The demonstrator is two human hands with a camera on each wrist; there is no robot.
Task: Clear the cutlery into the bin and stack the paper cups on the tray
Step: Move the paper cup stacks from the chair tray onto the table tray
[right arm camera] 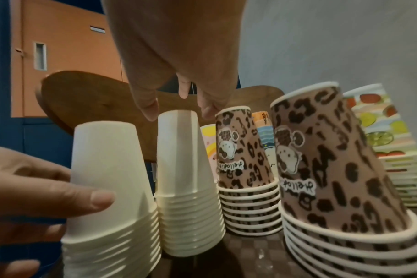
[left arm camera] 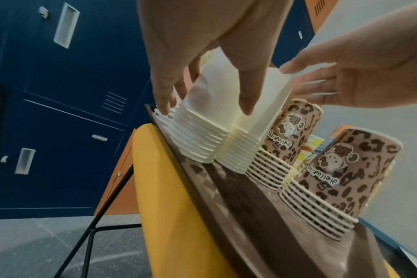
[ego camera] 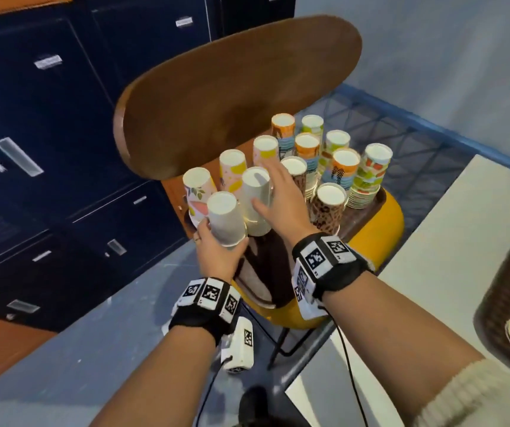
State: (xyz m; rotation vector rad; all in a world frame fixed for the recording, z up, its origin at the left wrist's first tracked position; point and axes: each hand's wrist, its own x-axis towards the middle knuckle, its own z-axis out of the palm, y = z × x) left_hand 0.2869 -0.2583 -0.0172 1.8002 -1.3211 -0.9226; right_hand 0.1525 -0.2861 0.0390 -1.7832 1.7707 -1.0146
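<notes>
Several upside-down stacks of paper cups stand on a brown tray (ego camera: 367,215) (left arm camera: 250,206) that lies on a yellow chair seat (ego camera: 380,238). My left hand (ego camera: 221,238) (left arm camera: 206,108) grips the nearest white cup stack (ego camera: 224,218) (left arm camera: 202,127) (right arm camera: 107,178) at the tray's front left, thumb on one side and fingers on the other. My right hand (ego camera: 275,189) (right arm camera: 179,111) is spread over the second white stack (ego camera: 255,195) (left arm camera: 259,116) (right arm camera: 183,165); whether it touches the stack I cannot tell. Two leopard-print stacks (right arm camera: 240,169) (right arm camera: 333,178) stand to the right. No cutlery shows.
The chair's wooden backrest (ego camera: 232,97) rises right behind the cups. Dark blue lockers (ego camera: 47,149) fill the left. A blue mesh crate (ego camera: 401,127) sits behind the chair. A white table (ego camera: 450,241) at right carries a brown woven tray (ego camera: 509,288).
</notes>
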